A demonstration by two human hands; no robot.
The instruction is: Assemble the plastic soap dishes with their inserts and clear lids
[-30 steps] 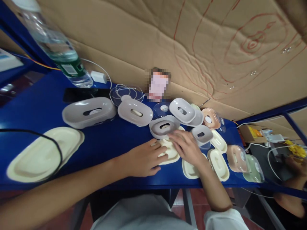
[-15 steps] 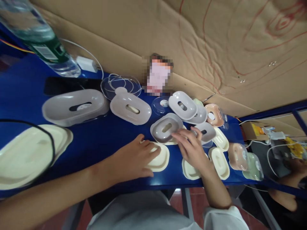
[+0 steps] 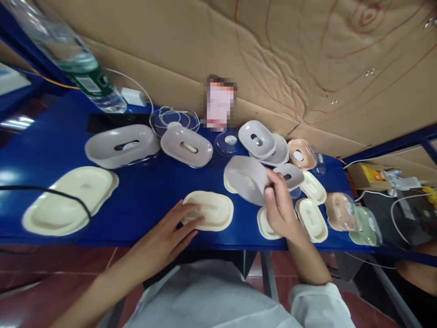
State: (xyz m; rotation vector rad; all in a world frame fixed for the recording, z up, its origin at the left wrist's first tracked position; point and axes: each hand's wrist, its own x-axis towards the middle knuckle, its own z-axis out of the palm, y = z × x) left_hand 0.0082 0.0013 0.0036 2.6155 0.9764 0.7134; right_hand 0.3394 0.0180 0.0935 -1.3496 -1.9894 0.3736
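Observation:
My right hand (image 3: 280,202) grips a grey oval plastic dish (image 3: 244,177) at its right end, thumb against fingers. The dish is tilted up off the table and partly covers a cream tray (image 3: 229,183) behind it. My left hand (image 3: 179,225) is open, its fingers stretched over the left part of a cream oval tray (image 3: 216,212). Whether the fingertips press on that tray, I cannot tell. Partly behind my right hand lies another cream tray (image 3: 264,225).
Grey slotted dishes (image 3: 201,157) and clear lids (image 3: 221,145) lie along the blue table's back (image 3: 146,196). Peach (image 3: 336,218) and green boxes (image 3: 363,232) stand right. A water bottle (image 3: 92,82) is back left. A black cable (image 3: 68,193) crosses a large cream tray (image 3: 78,182).
My right hand has lifted and tilted the grey dish, which lay flat before. My left hand has drawn back to the left over the cream tray. The view has shifted slightly.

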